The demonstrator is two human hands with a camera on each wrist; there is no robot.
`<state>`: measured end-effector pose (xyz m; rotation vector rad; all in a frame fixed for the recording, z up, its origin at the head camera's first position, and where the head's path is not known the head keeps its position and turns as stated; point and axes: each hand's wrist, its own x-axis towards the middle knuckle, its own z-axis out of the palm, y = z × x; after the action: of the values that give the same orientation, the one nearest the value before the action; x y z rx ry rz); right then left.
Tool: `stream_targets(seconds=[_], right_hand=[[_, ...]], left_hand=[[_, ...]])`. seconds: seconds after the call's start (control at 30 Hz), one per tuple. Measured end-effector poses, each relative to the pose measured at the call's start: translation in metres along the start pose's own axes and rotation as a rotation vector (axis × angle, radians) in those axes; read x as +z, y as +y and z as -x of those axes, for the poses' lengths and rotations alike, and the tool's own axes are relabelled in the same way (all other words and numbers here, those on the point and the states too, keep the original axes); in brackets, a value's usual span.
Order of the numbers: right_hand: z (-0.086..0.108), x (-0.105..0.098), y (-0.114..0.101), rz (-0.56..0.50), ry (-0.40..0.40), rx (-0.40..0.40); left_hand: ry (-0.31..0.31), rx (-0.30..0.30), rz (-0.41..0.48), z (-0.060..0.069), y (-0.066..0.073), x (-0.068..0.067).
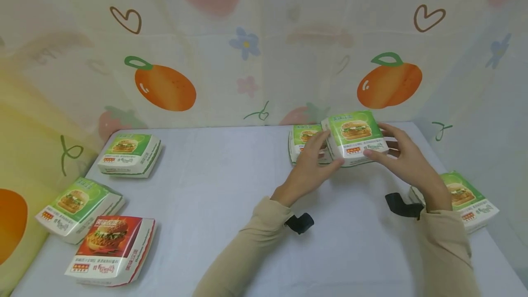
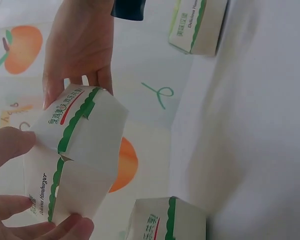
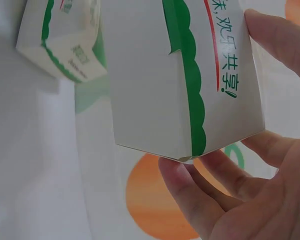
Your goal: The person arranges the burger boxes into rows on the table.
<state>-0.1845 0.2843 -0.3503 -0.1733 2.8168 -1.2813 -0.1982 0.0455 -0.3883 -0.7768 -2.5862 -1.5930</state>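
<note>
A green-topped hamburger box (image 1: pixel 355 135) is raised above the back right of the table, its lid closed and tilted toward me. My left hand (image 1: pixel 307 162) grips its left side, thumb at the front and fingers behind. On the opposite side my right hand (image 1: pixel 408 159) holds the box with the thumb near its front edge. In the left wrist view the box's white side (image 2: pixel 85 135) spans between both hands. The right wrist view shows my fingertips under the carton's corner (image 3: pixel 155 90). Partly hidden behind it, another green hamburger box (image 1: pixel 296 143) sits on the table.
Two green boxes (image 1: pixel 128 148) (image 1: pixel 76 203) and a red hamburger box (image 1: pixel 109 242) lie along the table's left side. At the right edge, one more green box (image 1: pixel 472 196) is partly covered by my right forearm. A printed cloth (image 1: pixel 264 68) hangs behind the white table (image 1: pixel 214 205).
</note>
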Motion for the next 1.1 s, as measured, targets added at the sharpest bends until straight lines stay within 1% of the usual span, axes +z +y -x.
stream_targets(seconds=[0.13, 0.23, 0.37, 0.57, 0.67, 0.9, 1.0, 1.1], right_hand=[[-0.001, 0.011, -0.006, -0.013, 0.008, 0.005], [-0.003, 0.020, -0.011, -0.032, 0.008, 0.005], [-0.005, 0.028, -0.016, -0.054, 0.018, -0.006], [-0.008, 0.039, -0.024, -0.091, 0.016, -0.017], [-0.010, 0.044, -0.027, -0.105, 0.013, -0.031], [-0.014, 0.056, -0.034, -0.121, 0.004, -0.058], [-0.016, 0.062, -0.036, -0.120, 0.000, -0.059], [-0.021, 0.071, -0.038, -0.124, 0.003, -0.077]], left_hand=[[0.010, -0.002, 0.032, 0.006, -0.003, -0.010], [0.032, -0.005, 0.025, 0.010, -0.007, -0.016], [0.053, 0.003, 0.021, 0.014, -0.011, -0.022], [0.068, 0.026, 0.055, 0.019, -0.016, -0.031], [0.079, 0.017, 0.056, 0.021, -0.018, -0.035], [0.102, -0.028, 0.061, 0.027, -0.025, -0.045], [0.122, -0.036, 0.062, 0.031, -0.028, -0.050], [0.145, -0.043, 0.062, 0.033, -0.031, -0.054]])
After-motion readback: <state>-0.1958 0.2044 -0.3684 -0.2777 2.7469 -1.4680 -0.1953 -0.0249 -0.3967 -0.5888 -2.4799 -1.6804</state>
